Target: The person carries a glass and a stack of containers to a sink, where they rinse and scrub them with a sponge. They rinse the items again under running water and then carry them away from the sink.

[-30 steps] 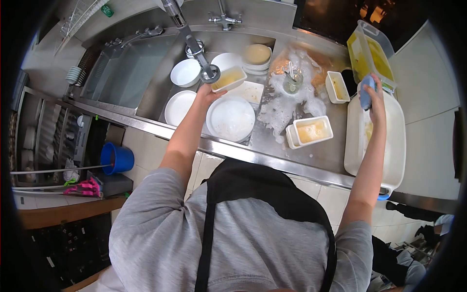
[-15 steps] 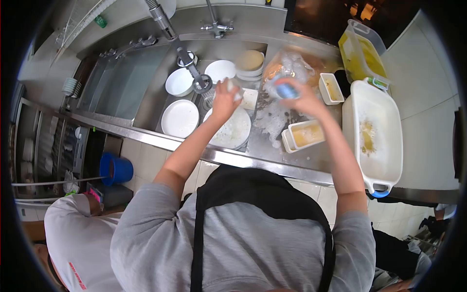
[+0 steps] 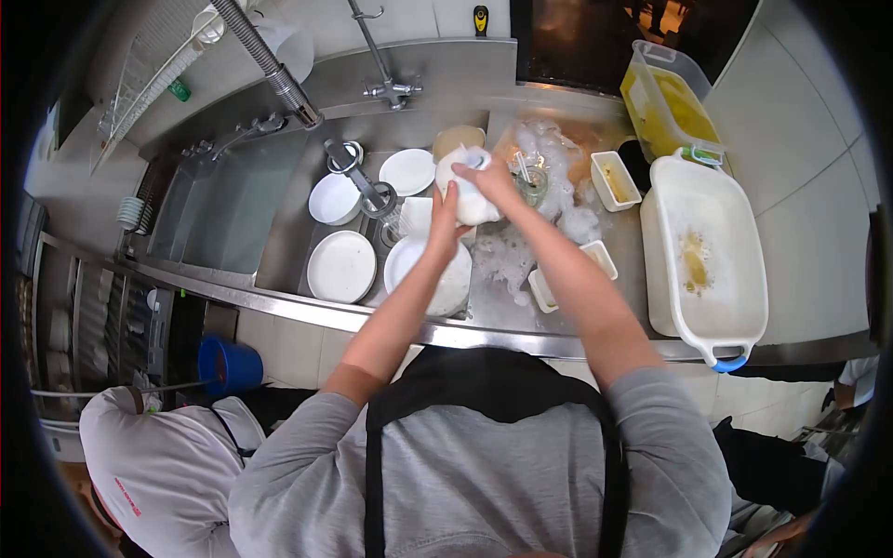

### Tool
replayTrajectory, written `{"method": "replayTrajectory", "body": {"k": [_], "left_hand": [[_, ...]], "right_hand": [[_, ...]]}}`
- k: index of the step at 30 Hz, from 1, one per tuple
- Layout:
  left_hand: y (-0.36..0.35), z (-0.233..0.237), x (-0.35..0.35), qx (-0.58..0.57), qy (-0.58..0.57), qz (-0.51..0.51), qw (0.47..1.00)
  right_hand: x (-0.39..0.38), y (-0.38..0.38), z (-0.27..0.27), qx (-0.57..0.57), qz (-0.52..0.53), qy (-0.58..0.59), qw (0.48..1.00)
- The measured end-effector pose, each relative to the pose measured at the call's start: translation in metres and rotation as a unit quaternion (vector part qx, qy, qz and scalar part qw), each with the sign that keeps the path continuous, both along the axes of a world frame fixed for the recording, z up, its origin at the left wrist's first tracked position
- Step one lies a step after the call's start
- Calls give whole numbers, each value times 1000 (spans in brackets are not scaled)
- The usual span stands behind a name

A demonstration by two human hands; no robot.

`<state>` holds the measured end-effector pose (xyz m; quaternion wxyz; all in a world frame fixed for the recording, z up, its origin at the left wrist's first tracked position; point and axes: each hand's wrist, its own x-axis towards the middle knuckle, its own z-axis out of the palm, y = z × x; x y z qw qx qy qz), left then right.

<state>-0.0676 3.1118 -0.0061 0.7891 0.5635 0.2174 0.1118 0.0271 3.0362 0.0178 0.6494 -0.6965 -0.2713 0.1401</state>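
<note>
Both hands have come together. A second ago they were far apart: the left hand [image 3: 445,219] held a small white tub [image 3: 470,203] under the spray head [image 3: 377,197] in the sink, and the right hand [image 3: 495,177] was out at the right end of the worktop [image 3: 609,307], over the big white basin [image 3: 735,279], holding a blue sponge [image 3: 477,160]. Now they meet above the line where the sink joins the worktop, towards the back edge.

The left hand is closed on the near side of the tub, which is off the surface and coated in suds. The right hand is clamped over its far side, with only a sliver of the blue sponge showing at the fingertips. Rinsing looks to have given way to scrubbing, with the tub held steady by one hand and worked by the other.

Below the left forearm a large plate [image 3: 409,265] lies in the sink, with three more plates [image 3: 341,265] to its left and behind it. Foam [image 3: 502,256] spreads over the worktop under the right forearm, and two more tubs [image 3: 549,288] sit near the front edge. A co-worker in a pale shirt [image 3: 158,465] has come in at the lower left, beside a blue bucket [image 3: 228,365].
</note>
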Motion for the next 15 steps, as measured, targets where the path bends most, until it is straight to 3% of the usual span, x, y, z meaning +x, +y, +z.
{"method": "replayTrajectory", "body": {"k": [2,3,4,5,6,7,8,9,10,12,15], "left_hand": [[-12,-6,9,-59,-55,53,995],[-8,-14,12,-61,-54,51,995],[2,-21,17,-171,-39,1,984],[14,-27,23,-278,-24,-48,959],[26,-24,31,-278,-23,-50,959],[39,-22,37,-301,-30,-121,945],[47,-22,36,-325,-35,-190,926],[46,-3,28,-266,-21,-208,941],[49,-4,32,-268,-19,-209,940],[54,-3,39,-181,16,-278,943],[56,0,44,-136,75,-221,963]], "right_hand": [[-11,6,1,-64,-149,42,986],[-12,11,-10,-24,-183,26,982],[-16,13,-22,-25,-185,26,982],[-23,14,-35,-83,-141,3,987],[-29,14,-42,-138,-96,-20,986],[-39,8,-38,-138,-98,-18,985],[-50,-1,-35,-195,-5,-174,965],[-55,-8,-27,-245,88,-325,909],[-52,-13,-20,-246,87,-323,910],[-41,-18,-10,-323,185,-549,749],[-31,-21,2,-314,135,-557,757]]}}
